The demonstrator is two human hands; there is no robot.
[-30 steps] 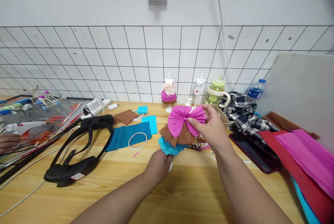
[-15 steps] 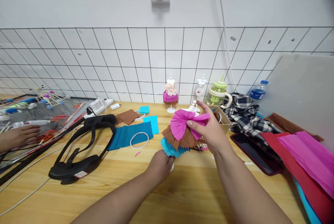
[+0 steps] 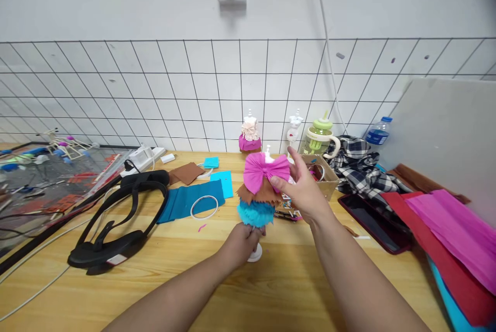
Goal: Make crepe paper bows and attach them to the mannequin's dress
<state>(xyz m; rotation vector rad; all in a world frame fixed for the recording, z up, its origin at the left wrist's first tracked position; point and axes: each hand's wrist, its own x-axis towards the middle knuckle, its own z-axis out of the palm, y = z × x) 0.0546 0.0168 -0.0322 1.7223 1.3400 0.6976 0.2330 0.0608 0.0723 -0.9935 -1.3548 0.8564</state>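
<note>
A small white dress form stands upright near the middle, wearing a pink bow [image 3: 265,171], a brown ruffled layer [image 3: 258,193] and a turquoise ruffle [image 3: 254,213]. Below the ruffle, my left hand [image 3: 244,243] is wrapped round the form's stem, just above its round white base [image 3: 255,253]. My right hand [image 3: 300,185] is beside the bow's right side, thumb and fingers apart, with the thumb at the bow's edge. Whether the thumb touches the paper is hard to tell.
Two more dress forms [image 3: 250,136] stand by the wall. A black headset strap [image 3: 135,236], teal paper [image 3: 188,200] and white ring [image 3: 204,207] lie left. A box [image 3: 329,179], green-lidded cup [image 3: 318,136], phone [image 3: 375,223] and coloured paper [image 3: 437,249] are right.
The dress form has turned more upright, its bow now spread facing me. My right fingers have come off the bow. The other person's hand at the far left has left view.
</note>
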